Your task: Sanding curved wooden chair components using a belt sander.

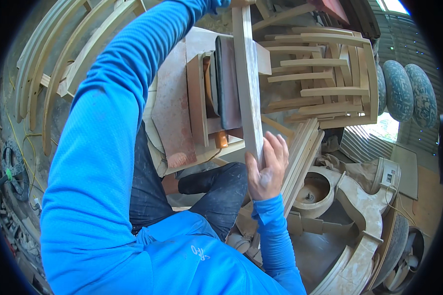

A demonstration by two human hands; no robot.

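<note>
A long, pale wooden board point(249, 81) runs from the top edge of the view toward my body. My right hand point(269, 169) grips its near end, thumb on one side and fingers on the other. At the far end, my left hand point(242, 2) closes over the board, mostly cut off by the picture's edge. Along the board's left side stands a dark, belt-like upright surface point(228, 83) of a wood-framed machine. A reddish, worn plate point(174, 105) lies left of it, and an orange block point(222, 139) sits below it.
Curved wooden pieces point(59, 64) lean at the upper left. Slatted wooden frames point(329, 78) are stacked at the right. Long strips point(302, 162) lie beside my right hand, near a dusty housing with a round opening point(312, 191). Yellow cord point(27, 147) trails over the floor at left.
</note>
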